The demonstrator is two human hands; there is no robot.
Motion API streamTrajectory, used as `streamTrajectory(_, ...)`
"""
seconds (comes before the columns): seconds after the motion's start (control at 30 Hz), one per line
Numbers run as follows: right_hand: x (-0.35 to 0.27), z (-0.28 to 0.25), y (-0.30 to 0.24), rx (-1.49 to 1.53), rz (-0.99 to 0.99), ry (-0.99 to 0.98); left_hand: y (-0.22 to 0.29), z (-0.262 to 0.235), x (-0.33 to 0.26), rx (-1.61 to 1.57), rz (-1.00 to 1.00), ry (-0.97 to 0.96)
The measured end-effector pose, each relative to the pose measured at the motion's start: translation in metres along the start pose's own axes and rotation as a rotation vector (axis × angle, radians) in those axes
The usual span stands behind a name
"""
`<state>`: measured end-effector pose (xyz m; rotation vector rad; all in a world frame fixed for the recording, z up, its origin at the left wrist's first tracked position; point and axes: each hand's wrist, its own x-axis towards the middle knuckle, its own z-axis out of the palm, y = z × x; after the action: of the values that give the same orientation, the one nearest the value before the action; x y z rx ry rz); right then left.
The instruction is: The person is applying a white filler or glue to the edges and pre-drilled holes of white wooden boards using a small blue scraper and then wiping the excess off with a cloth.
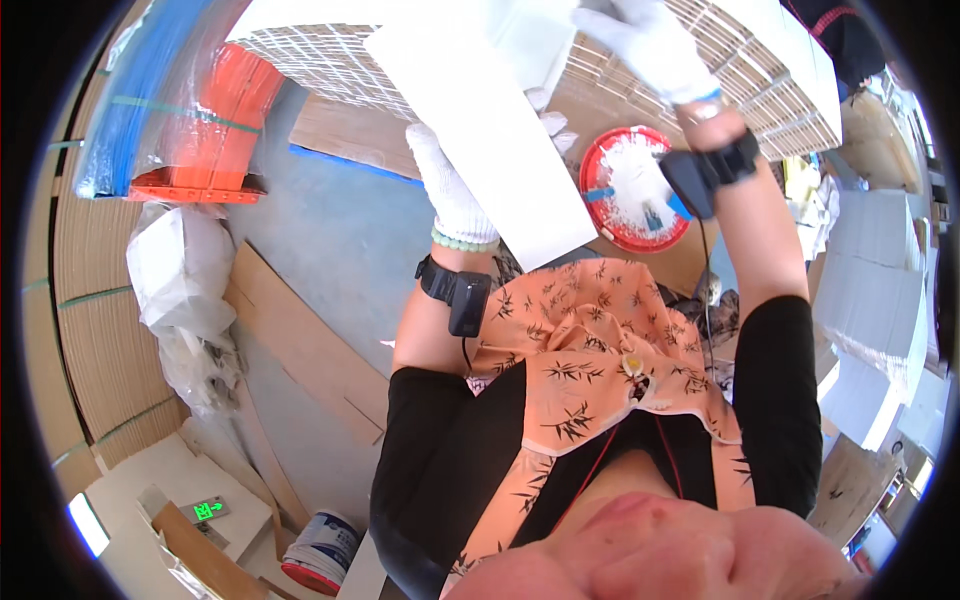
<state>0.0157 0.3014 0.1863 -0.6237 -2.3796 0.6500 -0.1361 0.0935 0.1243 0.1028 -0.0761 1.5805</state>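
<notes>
My left hand [447, 190], in a white knit glove, grips a long white panel [495, 130] from beneath. Its fingertips come out past the panel's right edge. The panel lies slanted, its near end above my apron. My right hand [650, 48], also gloved, is over the stack of white boards [745, 75] at the far side, beside a paler white sheet [535, 40]. One digit stretches out to the left; the others are partly cut off by the top edge, and I see nothing in its grasp. Between my arms stands a red-rimmed bucket [632, 240] of white paste with a brush-like tool [655, 215].
Tall stacks of brown boards [105, 290] line the left. Orange and blue wrapped pieces [225, 120] stand at the far left, above a bundle of clear plastic [185, 260]. A brown strip [300, 340] lies on the floor. White stacked sheets [870, 270] are on the right.
</notes>
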Motion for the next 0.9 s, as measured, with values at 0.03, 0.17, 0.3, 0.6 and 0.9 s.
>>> streamTrajectory(0.03,0.019,0.009,-0.004,0.003,-0.018,-0.006,0.003,-0.001,-0.004,-0.040,0.052,0.093)
streamTrajectory(0.17,0.076,0.034,-0.007,-0.624,-0.348,0.013,0.013,-0.007,-0.003,-0.067,0.124,0.120)
streamTrajectory(0.3,0.090,0.050,-0.001,-0.722,-0.558,-0.038,0.015,-0.007,-0.009,-0.111,0.155,0.099)
streamTrajectory(0.6,0.082,0.012,-0.042,-0.174,-0.213,-0.039,0.011,0.004,-0.010,-0.088,0.122,0.154)
streamTrajectory(0.9,-0.009,0.053,-0.111,-0.543,-0.655,-0.083,-0.004,0.002,-0.014,0.261,0.202,0.307)
